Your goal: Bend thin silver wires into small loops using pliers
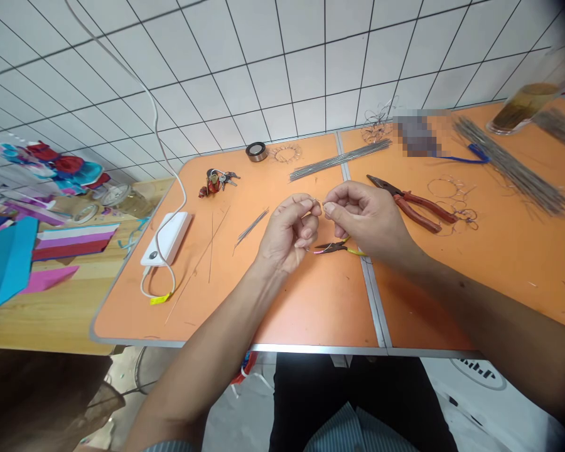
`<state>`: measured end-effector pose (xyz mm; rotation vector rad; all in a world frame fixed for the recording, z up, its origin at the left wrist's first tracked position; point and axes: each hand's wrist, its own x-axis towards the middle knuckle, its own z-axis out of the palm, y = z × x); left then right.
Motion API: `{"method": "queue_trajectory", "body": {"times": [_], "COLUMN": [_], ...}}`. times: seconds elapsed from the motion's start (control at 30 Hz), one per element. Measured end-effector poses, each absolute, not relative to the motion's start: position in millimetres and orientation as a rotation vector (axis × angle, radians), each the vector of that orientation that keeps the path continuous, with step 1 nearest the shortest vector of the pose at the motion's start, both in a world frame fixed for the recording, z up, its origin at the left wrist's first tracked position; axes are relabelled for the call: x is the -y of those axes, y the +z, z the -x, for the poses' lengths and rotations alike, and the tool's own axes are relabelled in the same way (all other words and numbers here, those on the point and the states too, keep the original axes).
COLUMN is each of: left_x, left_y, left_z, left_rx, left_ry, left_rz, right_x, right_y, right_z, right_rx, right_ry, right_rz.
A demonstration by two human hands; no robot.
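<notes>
Above the middle of the orange table [320, 314], my left hand [289, 229] and my right hand [370, 220] face each other, fingertips nearly touching. Each pinches a thin wire [317, 201], mostly hidden by the fingers. A curved stretch with a pink section [317, 252] shows below my left hand; whether it is the same wire I cannot tell. Small pliers with yellow handles [332, 247] lie beneath, partly covered by my right hand. Larger red-handled pliers [419, 206] rest beyond my right wrist. Several short straight wires [252, 227] lie left of my left hand.
Wire bundles [341, 160] [511, 166] and wire rings [445, 187] lie toward the back and right. A tape roll [257, 151], keys [220, 181] and a white power bank [167, 238] with a cable are at left. A glass [522, 110] stands back right, against the tiled wall [301, 63].
</notes>
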<state>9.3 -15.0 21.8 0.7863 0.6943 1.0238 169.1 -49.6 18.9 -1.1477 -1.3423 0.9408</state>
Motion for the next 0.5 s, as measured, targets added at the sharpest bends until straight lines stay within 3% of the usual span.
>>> {"method": "queue_trajectory", "body": {"times": [0.5], "left_x": [12.4], "left_y": [19.3], "left_z": [-5.1], "left_rx": [-0.611], "left_ry": [0.94], "left_rz": [-0.685], "right_x": [49.0], "right_y": [18.8], "right_z": [-169.2], "right_rx": [1.333], "right_ry": [0.949], "right_rz": [1.16]}}
